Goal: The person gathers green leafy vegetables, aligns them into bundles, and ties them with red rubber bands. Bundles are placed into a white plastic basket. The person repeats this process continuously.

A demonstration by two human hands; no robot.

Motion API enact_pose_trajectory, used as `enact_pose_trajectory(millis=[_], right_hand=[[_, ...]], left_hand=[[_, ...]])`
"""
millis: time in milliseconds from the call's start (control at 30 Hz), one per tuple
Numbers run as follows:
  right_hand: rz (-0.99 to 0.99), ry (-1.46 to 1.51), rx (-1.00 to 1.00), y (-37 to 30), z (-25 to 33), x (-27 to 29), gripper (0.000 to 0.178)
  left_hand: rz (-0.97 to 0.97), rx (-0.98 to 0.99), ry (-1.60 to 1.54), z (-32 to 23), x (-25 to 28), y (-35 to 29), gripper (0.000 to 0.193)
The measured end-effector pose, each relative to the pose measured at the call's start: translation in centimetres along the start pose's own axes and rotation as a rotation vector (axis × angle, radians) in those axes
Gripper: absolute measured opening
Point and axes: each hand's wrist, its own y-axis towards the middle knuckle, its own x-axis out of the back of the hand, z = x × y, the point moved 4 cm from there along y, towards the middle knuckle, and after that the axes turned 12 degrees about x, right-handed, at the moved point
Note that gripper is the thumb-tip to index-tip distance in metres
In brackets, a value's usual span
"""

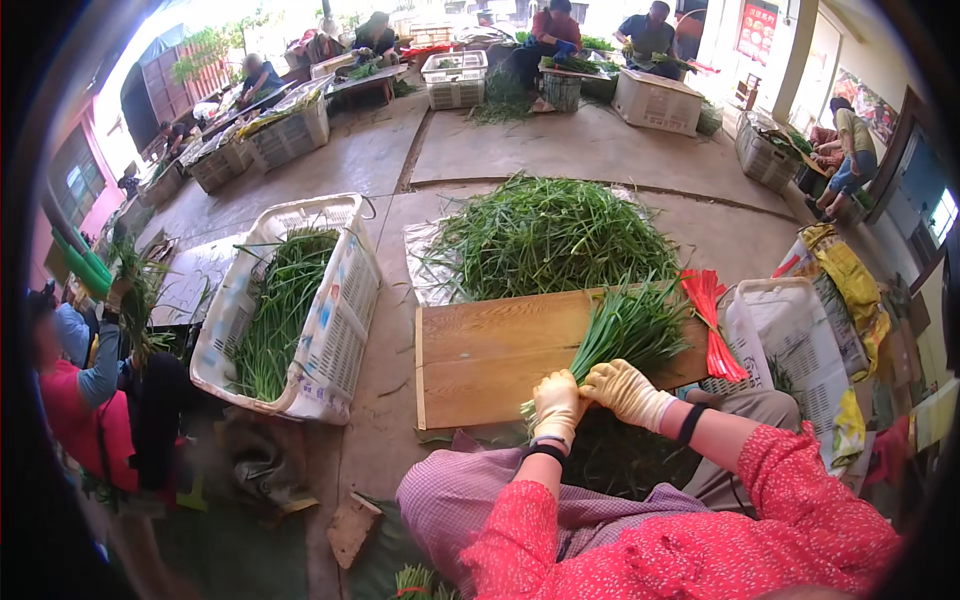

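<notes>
a bunch of long green stalks [632, 325] lies slantwise over the right part of a wooden board [490, 350], its leafy end pointing away from the person and its pale ends near the lap. the left hand [557, 405], in a cream glove, has its fingers curled closed around the bunch close to those pale ends, which poke out on its left side. the right hand [628, 393], gloved alike, is just beside it, fingers bent in against the stalks; whether they grip or only press, i cannot tell. red strips [708, 310] hang over the board's right edge. just beyond the board, a big heap of loose green stalks [555, 240] sits on a silvery sheet [428, 262]. left of the board stands a white crate [345, 310] with more stalks laid inside; to the right is another white basket [790, 310], with a yellow sack [850, 285] beside it. at far left a co-worker in pink [95, 420] holds up a clump of greens [135, 290]. farther back, other people work near white crates [455, 80].
</notes>
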Motion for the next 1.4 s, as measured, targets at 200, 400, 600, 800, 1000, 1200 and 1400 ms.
enact_pose_trajectory(millis=[200, 400, 600, 800, 1000, 1200, 1400], right_hand=[[0.067, -0.025, 0.042, 2.2, 0.3, -1.7, 0.013], [0.056, 0.122, -0.308, 2.4, 0.8, -4.7, 0.015], [-0.236, 2.337, -1.281, -2.5, 2.1, -13.7, 0.027], [-0.088, 1.906, -0.909, -2.7, 1.0, -8.7, 0.048], [-0.291, 0.206, -0.526, -5.1, -2.5, 0.4, 0.024], [-0.341, 0.099, -0.112, -2.1, -1.3, -1.1, 0.024], [0.045, 0.048, -0.157, 0.4, -0.4, -1.9, 0.011]], left_hand=[[-0.004, -0.004, -0.006, 1.3, -2.3, 1.2, 0.028], [-0.001, -0.05, 0.08, 1.2, -1.7, 0.4, 0.015], [0.018, -0.053, 0.146, -0.8, -0.2, -1.1, 0.038], [0.022, 0.004, 0.131, 0.1, -0.4, 0.0, 0.044], [0.041, -0.02, 0.003, -0.4, -0.1, 0.4, 0.05], [-0.008, -0.034, 0.051, -0.3, 0.2, 0.1, 0.049], [-0.007, -0.013, 0.085, 0.2, -0.8, 0.3, 0.04]])
